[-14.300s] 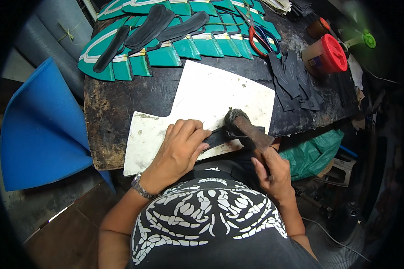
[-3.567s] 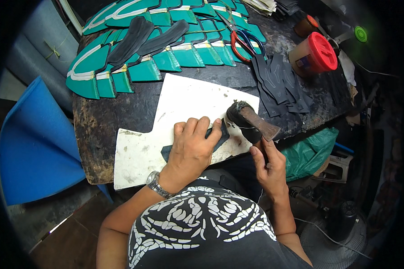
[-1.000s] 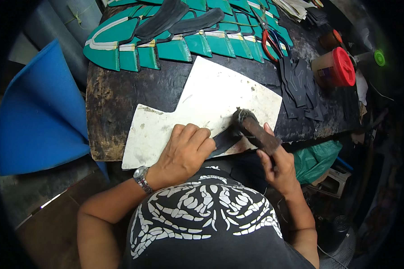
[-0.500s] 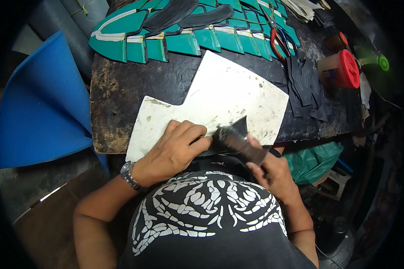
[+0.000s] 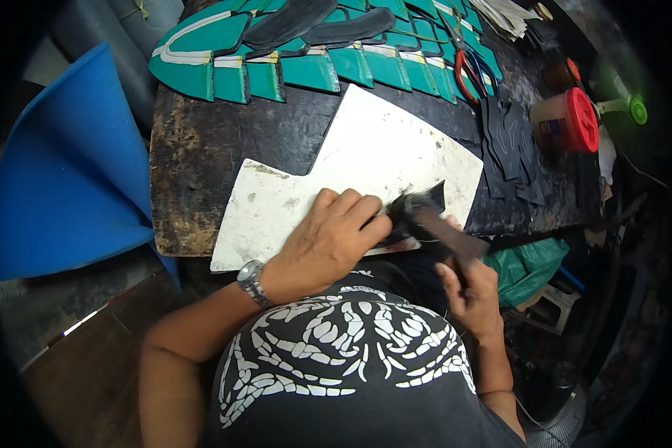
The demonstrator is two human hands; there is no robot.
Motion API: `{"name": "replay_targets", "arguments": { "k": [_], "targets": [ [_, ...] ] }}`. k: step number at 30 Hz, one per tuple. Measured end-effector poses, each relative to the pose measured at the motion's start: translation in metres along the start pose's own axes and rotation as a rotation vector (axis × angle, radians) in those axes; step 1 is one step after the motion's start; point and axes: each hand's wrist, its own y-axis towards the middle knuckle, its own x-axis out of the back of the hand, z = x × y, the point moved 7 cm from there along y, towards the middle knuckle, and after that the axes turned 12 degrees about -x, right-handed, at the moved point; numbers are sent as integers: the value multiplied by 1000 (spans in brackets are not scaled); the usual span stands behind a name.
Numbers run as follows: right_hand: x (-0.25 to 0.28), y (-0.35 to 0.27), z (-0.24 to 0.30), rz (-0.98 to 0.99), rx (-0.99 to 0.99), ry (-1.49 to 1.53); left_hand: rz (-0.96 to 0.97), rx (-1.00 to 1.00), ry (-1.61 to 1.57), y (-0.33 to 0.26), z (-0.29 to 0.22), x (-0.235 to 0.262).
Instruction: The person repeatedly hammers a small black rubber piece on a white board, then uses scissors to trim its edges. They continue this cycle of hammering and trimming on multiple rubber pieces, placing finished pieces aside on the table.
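Hands: we see our left hand [image 5: 334, 237] pressed flat, fingers together, on a dark leather piece [image 5: 418, 213] at the near edge of the white cutting board [image 5: 366, 160]; our right hand [image 5: 470, 295] is clamped round the handle of a hammer [image 5: 433, 228], its dark head resting on that same piece
Wrist: a metal watch [image 5: 251, 279] sits on our left arm, just off the board's near edge
Board: it lies on the worn dark workbench [image 5: 201, 149], its near side reaching the bench's near edge; the leather piece sits at the board's near right corner
Right side of bench: loose black strips [image 5: 509, 145] lie beyond the board's right corner; a jar with a red lid [image 5: 567, 121] stands further right, near the right edge
Far edge: a row of green leather pieces [image 5: 313, 63] runs along it, with two long black pieces [image 5: 313, 22] laid on top; red-handled scissors [image 5: 467, 67] rest on the green row toward the far right corner
Beside the bench: a blue sheet [image 5: 67, 172] leans off the left edge; a green bag [image 5: 526, 265] hangs below the near right
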Motion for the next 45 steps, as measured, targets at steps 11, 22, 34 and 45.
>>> {"name": "replay_targets", "arguments": {
  "k": [11,22,34,45],
  "targets": [
    [13,-10,-21,-90,-175,-78,41,77,-228,-3,10,7],
    [-2,-6,-2,-39,72,-79,-2,-25,-87,-7,5,6],
    [5,-8,-8,-26,-29,-15,1,8,-62,-18,3,11],
    [-19,-1,-3,149,-25,-65,-46,9,-20,-21,3,14]
  ]
}}
